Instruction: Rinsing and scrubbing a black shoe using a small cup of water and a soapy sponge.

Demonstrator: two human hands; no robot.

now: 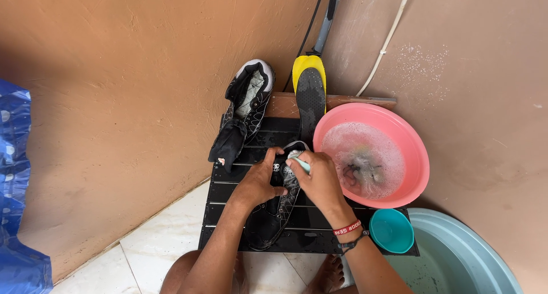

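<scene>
Bare knees are showing at the bottom edge. Above them, the left hand (260,180) is clamping a black shoe (274,211) lying on the black slatted worktop (228,214), while the right hand (319,180) is pinching what looks like a pale brush (298,160) against its tongue, mid-scrub. A white logo patch is sitting there. Rinsing would call for the pink soapy basin (411,140) alongside.

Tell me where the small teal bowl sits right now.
In the head view the small teal bowl sits at lower right, on the near right corner of the black slatted table, just below the pink basin and beside the right hand's wrist.
</scene>
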